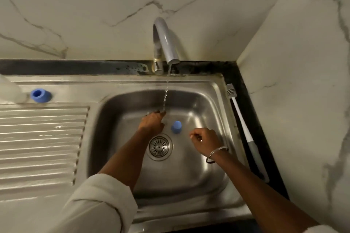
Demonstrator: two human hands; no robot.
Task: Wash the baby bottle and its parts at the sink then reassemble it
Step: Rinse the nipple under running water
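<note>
Water runs from the grey tap (166,43) into the steel sink (198,172). My left hand (152,122) reaches into the basin with its fingers stretched under the stream, and I see nothing in it. My right hand (203,141) hovers over the basin's right side with its fingers curled; a small pale piece shows at the fingertips, too small to identify. A blue cap (176,127) stands on the sink floor between my hands. A blue screw ring (40,96) sits on the drainboard at far left, beside a clear bottle (10,91) that is cut off by the frame edge.
A white bottle brush with a grey handle (244,128) lies along the sink's right rim on the dark counter strip. The drain strainer (159,146) lies below my left hand. The ribbed drainboard (41,143) fills the left side. Marble walls close off the back and right.
</note>
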